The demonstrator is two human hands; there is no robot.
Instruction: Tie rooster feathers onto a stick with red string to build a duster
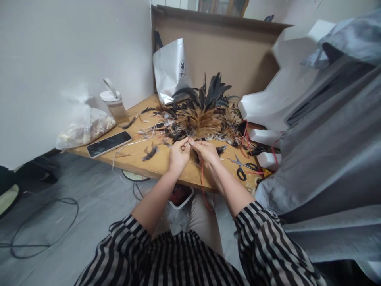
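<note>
A heap of brown and black feathers lies on the wooden table. My left hand and my right hand meet at the heap's near edge, fingertips pinched together on a small feather or quill between them. A red string hangs down from under my right hand over the table edge. Black-handled scissors lie just right of my right hand. Loose feathers are scattered to the left.
A phone lies at the table's left, beside a clear bag and a lidded bottle. A silver bag leans on cardboard at the back. White foam blocks and grey cloth crowd the right. Cables run across the floor.
</note>
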